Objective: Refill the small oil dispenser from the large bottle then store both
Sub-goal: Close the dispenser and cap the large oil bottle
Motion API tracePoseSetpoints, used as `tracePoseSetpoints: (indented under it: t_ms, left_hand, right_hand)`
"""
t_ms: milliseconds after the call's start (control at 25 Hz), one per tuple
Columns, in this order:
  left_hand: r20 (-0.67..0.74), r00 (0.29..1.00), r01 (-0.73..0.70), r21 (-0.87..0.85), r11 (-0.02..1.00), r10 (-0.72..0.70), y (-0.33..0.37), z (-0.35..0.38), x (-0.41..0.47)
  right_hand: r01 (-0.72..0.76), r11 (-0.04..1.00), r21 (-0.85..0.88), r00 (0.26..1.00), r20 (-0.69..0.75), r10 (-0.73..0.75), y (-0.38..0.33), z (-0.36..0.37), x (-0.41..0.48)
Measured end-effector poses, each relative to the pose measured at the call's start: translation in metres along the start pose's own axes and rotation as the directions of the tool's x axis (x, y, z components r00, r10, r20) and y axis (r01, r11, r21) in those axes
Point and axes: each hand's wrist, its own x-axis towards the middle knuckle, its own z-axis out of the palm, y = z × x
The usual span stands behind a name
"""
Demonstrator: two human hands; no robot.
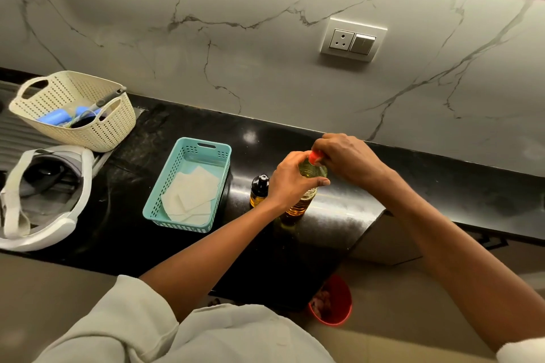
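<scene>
Large clear plastic oil bottle (298, 206) with red screw cap (315, 155) stands upright on the black polished stone surface (339, 215), near its front edge. Left hand (290, 178) grips the bottle's shoulder. Right hand (345, 156) has fingers curled round the cap, which sits on the neck. Small dark-capped dispenser bottle (259, 190) of amber oil stands just left of the large bottle, capped, untouched. Further left lies a teal perforated plastic basket (177, 222) holding pale paper squares
</scene>
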Motion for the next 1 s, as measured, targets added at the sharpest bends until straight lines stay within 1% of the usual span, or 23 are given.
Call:
tracePoseSetpoints:
  t_ms: [160, 280, 400, 480, 680, 840, 1000]
  left_hand:
    - [0.000, 1.000, -0.001, -0.007, 1.000, 0.001, -0.002, -0.001, 0.003]
    - [0.006, 1.000, -0.010, -0.008, 1.000, 0.010, -0.002, 0.000, 0.003]
    - [0.011, 1.000, -0.007, -0.010, 1.000, 0.007, -0.002, 0.000, 0.003]
    - [0.008, 1.000, -0.003, -0.003, 1.000, 0.003, -0.002, -0.002, 0.002]
    - [-0.005, 1.000, 0.015, 0.002, 1.000, -0.015, 0.001, -0.002, 0.000]
    - [-0.014, 1.000, -0.004, 0.011, 1.000, 0.004, 0.001, -0.001, -0.003]
    - [-0.012, 1.000, -0.008, 0.008, 1.000, 0.008, 0.002, -0.001, -0.005]
  right_hand:
    - [-0.080, 0.996, 0.050, 0.995, -0.060, 0.083, -0.004, 0.007, -0.003]
    - [-0.102, 0.994, 0.038, 0.995, -0.016, 0.103, -0.009, 0.002, -0.003]
    - [-0.093, 0.995, 0.033, 0.996, 0.017, 0.092, -0.009, -0.002, -0.003]
    - [-0.084, 0.995, 0.044, 0.996, -0.012, 0.085, -0.009, 0.001, -0.002]
    - [-0.139, 0.981, 0.137, 0.980, -0.124, 0.156, -0.012, 0.013, -0.008]
    - [-0.213, 0.960, 0.184, 0.957, -0.159, 0.243, -0.019, 0.021, -0.011]
    - [-0.243, 0.948, 0.207, 0.941, -0.189, 0.282, -0.023, 0.027, -0.013]
